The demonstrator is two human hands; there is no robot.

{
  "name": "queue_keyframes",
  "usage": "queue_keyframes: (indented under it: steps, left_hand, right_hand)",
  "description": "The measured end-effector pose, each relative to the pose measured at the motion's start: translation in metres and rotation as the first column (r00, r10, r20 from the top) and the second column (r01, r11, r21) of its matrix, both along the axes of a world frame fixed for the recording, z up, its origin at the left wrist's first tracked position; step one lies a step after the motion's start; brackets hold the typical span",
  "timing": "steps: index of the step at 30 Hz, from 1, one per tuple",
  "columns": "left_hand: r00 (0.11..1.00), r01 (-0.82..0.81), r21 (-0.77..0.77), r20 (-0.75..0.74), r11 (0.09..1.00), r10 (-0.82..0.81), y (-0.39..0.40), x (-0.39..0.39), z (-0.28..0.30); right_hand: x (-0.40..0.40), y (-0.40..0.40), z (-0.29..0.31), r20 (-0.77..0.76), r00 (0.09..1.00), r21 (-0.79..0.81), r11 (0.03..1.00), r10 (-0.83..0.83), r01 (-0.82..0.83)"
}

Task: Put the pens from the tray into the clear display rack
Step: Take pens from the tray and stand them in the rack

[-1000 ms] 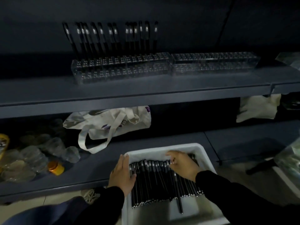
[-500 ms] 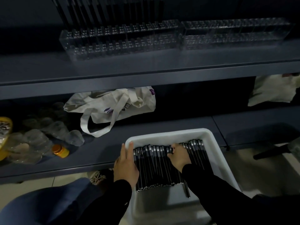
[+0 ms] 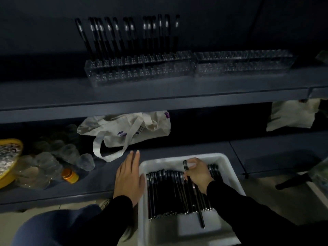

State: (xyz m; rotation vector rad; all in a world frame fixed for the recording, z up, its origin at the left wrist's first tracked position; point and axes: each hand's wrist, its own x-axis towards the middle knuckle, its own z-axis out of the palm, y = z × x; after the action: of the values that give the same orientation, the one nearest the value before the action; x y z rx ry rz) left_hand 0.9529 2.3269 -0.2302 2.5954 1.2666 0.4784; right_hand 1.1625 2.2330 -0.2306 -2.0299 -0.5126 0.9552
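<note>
Pinching one black pen [image 3: 186,166] between curled fingers, right hand [image 3: 197,174] above the row of black pens with silver tips [image 3: 166,192] lying side by side in the white rectangular plastic tray [image 3: 229,167]; pen cap raised clear of the row, toward the tray's far edge. One loose pen [image 3: 199,208] slanted across the others toward the tray's near edge. Resting flat just beside the tray's left wall, left hand [image 3: 128,176], fingers straight and released, holding nothing, on the dark grey lower shelf [image 3: 88,185]. Black sleeves on both arms.

Farther left on the same shelf: small orange-capped bottle [image 3: 69,175], cluster of clear plastic cups [image 3: 53,157], yellow round bowl [image 3: 9,162] at the shelf's left edge. Behind the left hand, cream canvas tote bag [image 3: 142,126] with its handle looped toward the shelf's front edge. Pale cloth bundle [image 3: 292,116] near the right end, in shadow.

Above, on the upper dark shelf [image 3: 159,96], long clear plastic display rack [image 3: 142,70], with upright black pens [image 3: 127,36] filling holes along its back row; second clear rack [image 3: 245,63] touching its right end, holding no pens that can be made out.
</note>
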Motion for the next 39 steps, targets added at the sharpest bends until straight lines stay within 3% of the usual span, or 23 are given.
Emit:
queue_keyframes:
  steps: [4,7,12,17,21,24,27,31,37,39]
  left_hand:
    - [0.976,-0.007,0.238,0.212,0.971,-0.045,0.029,-0.002,0.05]
    - [0.943,-0.131,0.342,0.333,0.931,0.01,0.056,-0.004,0.089]
    - [0.857,-0.305,0.291,0.5,0.907,0.127,0.104,0.004,0.153]
    - [0.897,-0.277,0.067,0.376,0.958,0.233,0.15,0.019,0.193]
    - [0.926,-0.278,-0.036,0.254,0.96,0.278,0.153,0.021,0.197]
    - [0.914,-0.283,-0.036,0.292,0.958,0.281,0.154,0.021,0.197]
    - [0.895,-0.301,-0.037,0.334,0.953,0.296,0.16,0.022,0.193]
    - [0.879,-0.309,-0.025,0.375,0.951,0.296,0.162,0.023,0.192]
    - [0.876,-0.313,-0.005,0.386,0.95,0.29,0.16,0.024,0.191]
    - [0.874,-0.317,-0.002,0.387,0.948,0.293,0.16,0.023,0.19]
  right_hand:
    - [0.007,0.004,0.067,0.103,0.993,0.234,0.969,0.06,-0.083]
    - [0.02,0.016,0.134,0.23,0.964,0.394,0.894,0.131,-0.215]
    - [0.049,0.049,0.246,0.435,0.898,0.535,0.782,0.07,-0.32]
    - [0.073,0.087,0.321,0.511,0.846,0.649,0.712,-0.15,-0.266]
    - [0.089,0.125,0.331,0.533,0.793,0.69,0.694,-0.296,-0.204]
    - [0.096,0.153,0.324,0.528,0.789,0.712,0.67,-0.315,-0.209]
    - [0.101,0.172,0.311,0.62,0.711,0.679,0.681,-0.331,-0.275]
    - [0.104,0.183,0.292,0.729,0.635,0.569,0.742,-0.257,-0.353]
    - [0.111,0.195,0.274,0.752,0.649,0.46,0.798,-0.117,-0.389]
    - [0.113,0.196,0.276,0.801,0.585,0.417,0.818,-0.126,-0.396]
